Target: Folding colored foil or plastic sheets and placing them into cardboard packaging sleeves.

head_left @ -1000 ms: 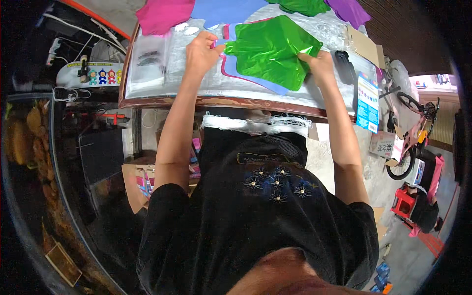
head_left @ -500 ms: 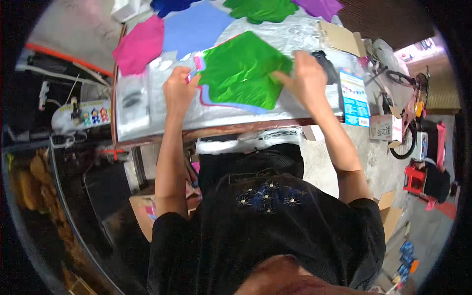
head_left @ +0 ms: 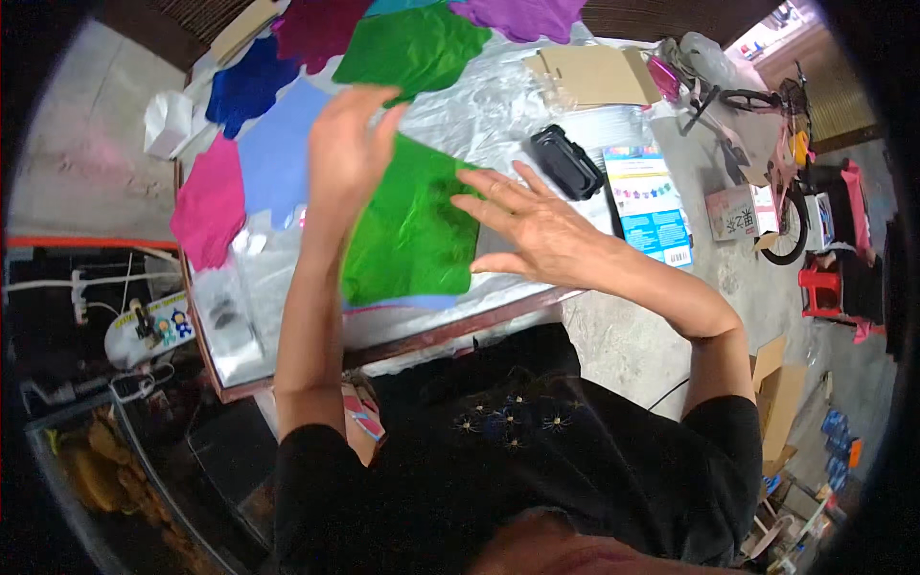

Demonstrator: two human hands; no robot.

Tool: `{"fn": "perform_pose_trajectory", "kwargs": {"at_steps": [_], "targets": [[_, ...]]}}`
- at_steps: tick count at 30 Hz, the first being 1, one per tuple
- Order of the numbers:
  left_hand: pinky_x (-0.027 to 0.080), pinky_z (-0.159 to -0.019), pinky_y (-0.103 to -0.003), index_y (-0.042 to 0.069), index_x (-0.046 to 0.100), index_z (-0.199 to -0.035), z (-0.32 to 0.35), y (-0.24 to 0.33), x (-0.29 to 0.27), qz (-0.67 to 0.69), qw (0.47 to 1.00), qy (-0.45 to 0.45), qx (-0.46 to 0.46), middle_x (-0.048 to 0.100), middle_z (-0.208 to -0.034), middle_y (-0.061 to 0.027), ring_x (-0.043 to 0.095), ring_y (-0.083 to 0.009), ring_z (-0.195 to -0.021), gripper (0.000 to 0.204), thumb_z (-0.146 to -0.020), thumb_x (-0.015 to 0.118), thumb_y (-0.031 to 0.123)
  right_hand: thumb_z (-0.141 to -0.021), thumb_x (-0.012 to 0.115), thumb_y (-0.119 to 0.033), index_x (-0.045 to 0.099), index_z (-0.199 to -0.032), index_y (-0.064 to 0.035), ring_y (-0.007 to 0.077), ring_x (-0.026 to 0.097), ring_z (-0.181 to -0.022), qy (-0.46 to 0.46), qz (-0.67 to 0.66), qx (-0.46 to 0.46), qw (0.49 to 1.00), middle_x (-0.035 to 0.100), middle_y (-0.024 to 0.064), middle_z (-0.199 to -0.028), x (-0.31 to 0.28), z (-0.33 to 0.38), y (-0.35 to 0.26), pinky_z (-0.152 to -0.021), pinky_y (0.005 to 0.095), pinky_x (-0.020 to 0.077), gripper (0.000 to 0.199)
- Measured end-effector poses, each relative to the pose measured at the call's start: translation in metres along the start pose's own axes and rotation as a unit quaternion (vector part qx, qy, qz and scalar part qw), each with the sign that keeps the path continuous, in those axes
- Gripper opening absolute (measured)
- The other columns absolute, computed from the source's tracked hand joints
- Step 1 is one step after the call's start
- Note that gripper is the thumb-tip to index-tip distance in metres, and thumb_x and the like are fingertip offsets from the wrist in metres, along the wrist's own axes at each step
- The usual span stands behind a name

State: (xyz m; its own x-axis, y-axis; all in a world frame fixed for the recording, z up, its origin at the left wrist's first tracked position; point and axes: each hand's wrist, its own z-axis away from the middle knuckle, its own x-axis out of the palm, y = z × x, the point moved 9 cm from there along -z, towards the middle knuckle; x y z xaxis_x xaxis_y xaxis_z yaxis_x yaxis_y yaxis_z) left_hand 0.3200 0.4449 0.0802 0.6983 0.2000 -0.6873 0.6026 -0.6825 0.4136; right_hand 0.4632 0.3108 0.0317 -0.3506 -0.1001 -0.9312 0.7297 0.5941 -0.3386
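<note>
Flat on the table (head_left: 450,331), under both hands: 1 green sheet (head_left: 412,240), long axis running roughly away from the body, tilted a little toward the left, near edge close to the table's front rim. Beneath it, a pale blue sheet (head_left: 278,153) showing at the left and a sliver along the near edge.

Left hand (head_left: 345,144) laid on the far left corner of the green sheet, fingers extended and close together, palm down; whether the fingertips pinch the edge or only press cannot be told, back of the hand hiding them. Right hand (head_left: 532,225) spread wide, all 5 fingers splayed, palm down, fingertips just over the right edge of the sheet, gripping nothing; touching or hovering just above, cannot tell.

So: sheet lying to the left of the right fingertips and toward the body from the left hand. Left hand nearer the far end, right hand nearer the middle of the right side.

Around it, more sheets: pink (head_left: 206,206) at the left edge, dark blue (head_left: 244,86), another green (head_left: 412,43), purple (head_left: 522,14) at the far side. Right of the sheet, apart from it, a black case (head_left: 565,163), then a blue printed card (head_left: 652,201) and brown cardboard (head_left: 589,77) farther off.
</note>
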Motion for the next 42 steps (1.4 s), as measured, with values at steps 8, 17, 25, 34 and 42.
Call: {"fn": "perform_pose_trajectory", "kwargs": {"at_steps": [8, 17, 25, 34, 42], "targets": [[0.055, -0.085, -0.049, 0.008, 0.077, -0.098, -0.177, 0.041, 0.244, 0.031, 0.974, -0.158, 0.161, 0.073, -0.098, -0.0192, 0.070, -0.0378, -0.097, 0.021, -0.086, 0.061, 0.014, -0.089, 0.072, -0.024, 0.056, -0.134, -0.0049, 0.0340, 0.053, -0.130, 0.023, 0.048, 0.108, 0.993, 0.049, 0.0145, -0.149, -0.087, 0.053, 0.097, -0.116, 0.0524, 0.0341, 0.052], [0.057, -0.083, -0.049, 0.008, 0.078, -0.093, -0.190, 0.022, 0.340, -0.157, 0.942, -0.232, 0.186, 0.073, -0.093, -0.0208, 0.071, -0.0384, -0.090, 0.019, -0.084, 0.063, 0.015, -0.087, 0.073, -0.011, 0.061, -0.128, -0.0039, 0.0359, 0.057, -0.125, 0.071, 0.034, 0.229, 0.970, 0.060, 0.0140, -0.138, -0.125, 0.115, 0.182, -0.112, 0.0498, 0.0399, 0.044], [0.057, -0.074, -0.036, 0.010, 0.080, -0.093, -0.195, -0.043, 0.303, 0.092, 0.982, -0.112, -0.120, 0.077, -0.087, -0.0110, 0.073, -0.0234, -0.076, 0.035, -0.075, 0.085, 0.040, -0.090, 0.068, -0.006, 0.058, -0.135, -0.0068, 0.0351, 0.063, -0.118, 0.137, 0.020, 0.195, 0.971, 0.065, 0.0151, -0.130, -0.130, 0.084, 0.230, -0.104, 0.0435, 0.0465, 0.046], [0.050, -0.063, -0.026, 0.005, 0.078, -0.083, -0.191, -0.058, 0.316, 0.158, 0.961, -0.120, -0.192, 0.072, -0.074, 0.0009, 0.061, -0.0070, -0.064, 0.035, -0.069, 0.093, 0.033, -0.093, 0.058, -0.012, 0.057, -0.138, -0.0082, 0.0341, 0.066, -0.096, 0.065, 0.069, 0.251, 0.963, 0.068, 0.0144, -0.121, -0.098, -0.035, 0.363, -0.084, 0.0445, 0.0501, 0.046], [0.043, -0.054, -0.024, 0.003, 0.075, -0.081, -0.181, -0.094, 0.339, 0.370, 0.870, -0.104, -0.311, 0.066, -0.068, 0.0044, 0.053, -0.0057, -0.058, 0.022, -0.078, 0.088, 0.021, -0.100, 0.055, -0.044, 0.062, -0.126, -0.0055, 0.0279, 0.069, -0.102, -0.040, 0.259, 0.238, 0.935, 0.072, 0.0165, -0.113, -0.084, -0.104, 0.349, -0.085, 0.0401, 0.0534, 0.047]]}}
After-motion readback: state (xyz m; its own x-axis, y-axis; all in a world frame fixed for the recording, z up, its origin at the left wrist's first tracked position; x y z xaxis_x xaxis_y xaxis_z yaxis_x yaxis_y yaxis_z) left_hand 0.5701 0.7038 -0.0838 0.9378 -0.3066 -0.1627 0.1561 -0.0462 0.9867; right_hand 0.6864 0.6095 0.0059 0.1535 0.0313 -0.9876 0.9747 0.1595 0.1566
